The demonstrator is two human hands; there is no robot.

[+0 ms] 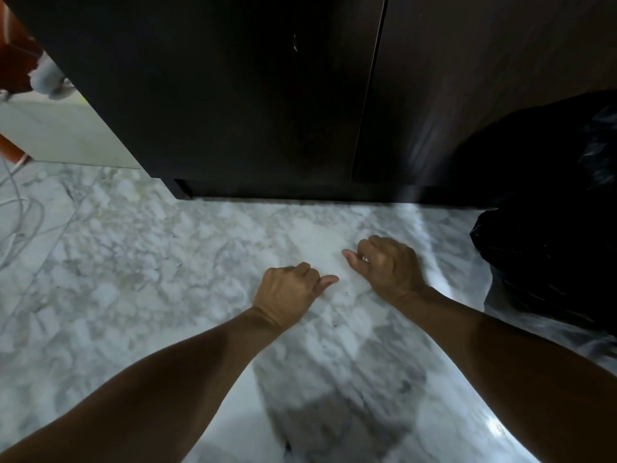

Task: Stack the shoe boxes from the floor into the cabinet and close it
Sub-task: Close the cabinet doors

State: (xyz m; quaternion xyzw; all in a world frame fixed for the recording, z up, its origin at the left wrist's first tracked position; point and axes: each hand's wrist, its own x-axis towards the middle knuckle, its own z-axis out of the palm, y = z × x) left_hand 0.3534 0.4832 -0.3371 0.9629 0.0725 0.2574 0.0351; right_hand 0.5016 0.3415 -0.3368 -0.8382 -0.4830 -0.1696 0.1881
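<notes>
Cabinet [253,88] doors appear closed; no shoe boxes in view. Left hand [283,295], right hand [387,265]: fingers clenched, holding nothing. Task likely at end; next: verify doors flush

Glossy grey-and-white marble floor [140,262], brightly lit in patches.
Pale off-white panel [63,135] at upper left; loose grey cables [20,208] beside it; crumpled black plastic bag [547,228] at right, resting on the tiles.

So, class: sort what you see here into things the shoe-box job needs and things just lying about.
Job:
cabinet, doors closed
left hand
right hand

Lying about:
black bag
grey cables
white box

No shoe boxes in view.
</notes>
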